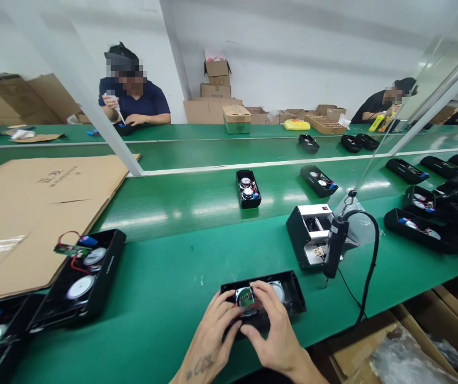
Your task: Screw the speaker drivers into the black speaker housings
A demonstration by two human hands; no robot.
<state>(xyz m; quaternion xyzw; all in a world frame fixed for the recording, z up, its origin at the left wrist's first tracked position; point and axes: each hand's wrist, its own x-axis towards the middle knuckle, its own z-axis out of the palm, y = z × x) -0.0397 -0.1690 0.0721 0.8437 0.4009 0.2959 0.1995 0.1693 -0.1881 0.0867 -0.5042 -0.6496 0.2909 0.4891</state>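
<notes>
In front of me on the green bench lies a black speaker housing [296, 292] with its inside facing up. A round silver speaker [278, 291] shows in its right half. My left hand [217, 332] bends its fingers round the left end of a small green circuit board [246, 297]. My right hand [273, 324] grips the board from the right, index finger along its far edge. The board sits low inside the housing, and my fingers hide part of it. Whether it rests on the housing floor I cannot tell.
An electric screwdriver [335, 245] hangs beside a screw feeder [312, 234] on the right. More open housings [104, 266] stand at left, and several [420, 232] at right. Flat cardboard [45, 213] covers the left bench. Two co-workers [135, 101] [380, 104] sit across the conveyor [189, 186].
</notes>
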